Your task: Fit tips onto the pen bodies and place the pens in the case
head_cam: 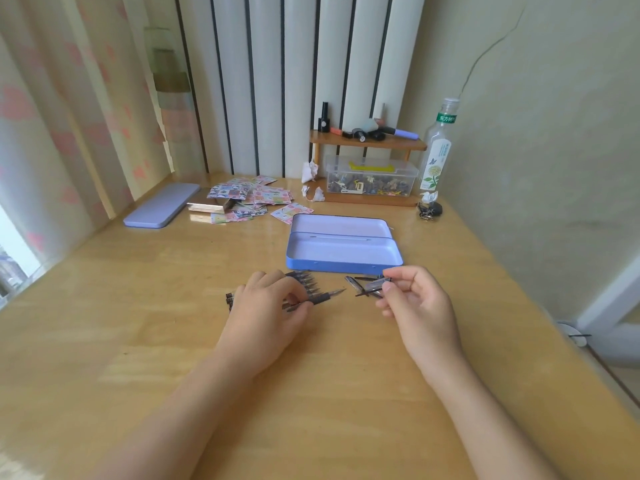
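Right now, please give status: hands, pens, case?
Left hand gripping one pen body. Right hand pinching a tip. Case open, no pens inside. Path clear.

L hand (pixel 266 299) on pen bodies (pixel 304 284), R hand (pixel 415 299) pinching tip (pixel 377 285), open blue case (pixel 343 251) behind, wood desk (pixel 173 341)

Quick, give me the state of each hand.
Left hand: shut on a pen body with tip fitted.
Right hand: shut on a loose tip.

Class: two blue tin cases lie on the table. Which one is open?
The case just beyond the hands, lid up; the other case, far left, lies shut.
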